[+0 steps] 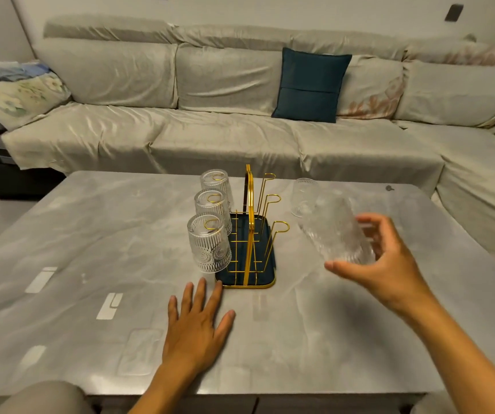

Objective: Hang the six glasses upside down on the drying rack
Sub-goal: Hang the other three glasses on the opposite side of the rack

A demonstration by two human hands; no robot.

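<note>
A gold wire drying rack on a dark blue tray stands mid-table. Three ribbed glasses hang upside down on its left hooks: the near one, the middle one and the far one. The three right hooks are bare. My right hand holds a blurred glass, tilted, to the right of the rack. Another glass stands on the table behind it. My left hand lies flat on the table, fingers spread, just in front of the tray.
The grey marble-look table has its front edge close to me. A long covered sofa with a dark teal cushion runs behind and along the right side.
</note>
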